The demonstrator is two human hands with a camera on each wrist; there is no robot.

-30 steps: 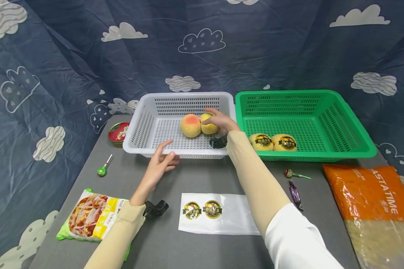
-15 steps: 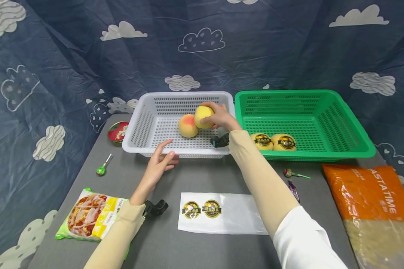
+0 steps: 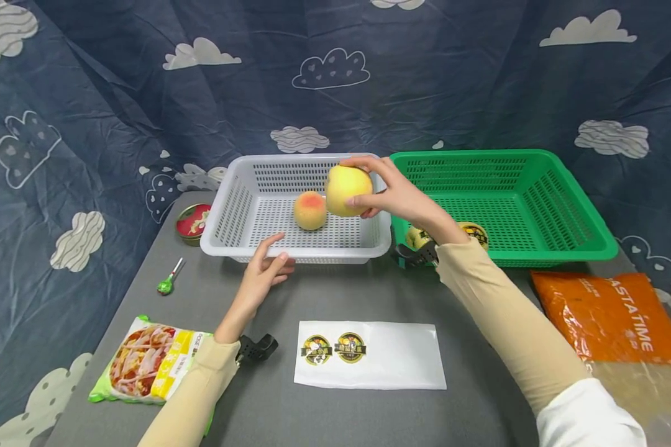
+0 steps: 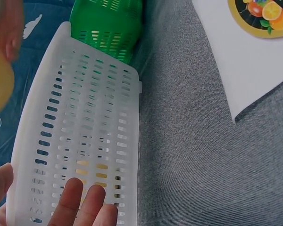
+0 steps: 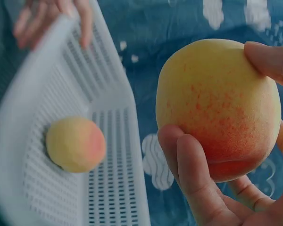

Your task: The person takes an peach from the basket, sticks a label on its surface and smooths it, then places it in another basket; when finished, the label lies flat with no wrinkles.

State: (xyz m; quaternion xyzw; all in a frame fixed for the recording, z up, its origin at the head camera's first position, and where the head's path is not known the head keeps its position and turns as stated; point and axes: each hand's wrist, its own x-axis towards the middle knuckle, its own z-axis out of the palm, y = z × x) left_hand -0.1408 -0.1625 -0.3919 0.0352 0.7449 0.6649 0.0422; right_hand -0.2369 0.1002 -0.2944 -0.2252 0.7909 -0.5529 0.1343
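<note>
Peach (image 3: 346,189) over white basket (image 3: 335,254)

Right hand (image 3: 394,194) grips it: near-round, long axis indistinct, yellow side toward head camera. Second peach (image 3: 310,213) lies inside; green basket (image 3: 559,254) holds two labelled fruits (image 3: 475,233). Left hand (image 3: 263,276), fingers loose, beside white basket.

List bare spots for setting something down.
Free: table between white basket and sticker sheet; right end of green basket. Crowded: green basket's near-left corner, two stickered fruits partly behind right wrist; table's near-left side, food packet partly behind left forearm.
</note>
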